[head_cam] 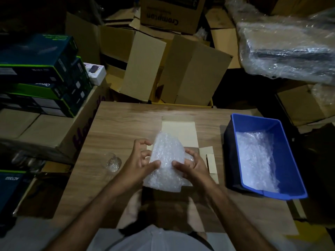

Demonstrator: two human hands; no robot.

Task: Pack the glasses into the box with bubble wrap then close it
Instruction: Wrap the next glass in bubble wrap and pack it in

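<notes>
- Head view, nearest first: both forearms reach in from the bottom edge and meet over the middle of the worktop (112, 127), where the work is easiest to see.
- Left hand (143, 161) and right hand (190, 164) hold a bundle of bubble wrap (167, 160) from either side, the fingers curled and the thumbs pressing its front, probably to keep the wrap from springing open. Whether a glass is inside cannot be told.
- Under the bundle lies the box (178, 131), a pale flat carton with its flaps spread, directly below the hands, so the bundle should only need lowering into it.
- Left of the hands a bare glass (113, 163) stands apart on the worktop, within reach; it looks unwrapped and so is likely waiting its turn.
- On the right sits a blue bin (253, 124) holding more loose wrap, near the right hand for a quick pick.
- Beyond the worktop, empty brown cartons (181, 73) are piled up, with dark retail boxes (39, 69) stacked at the left.
</notes>
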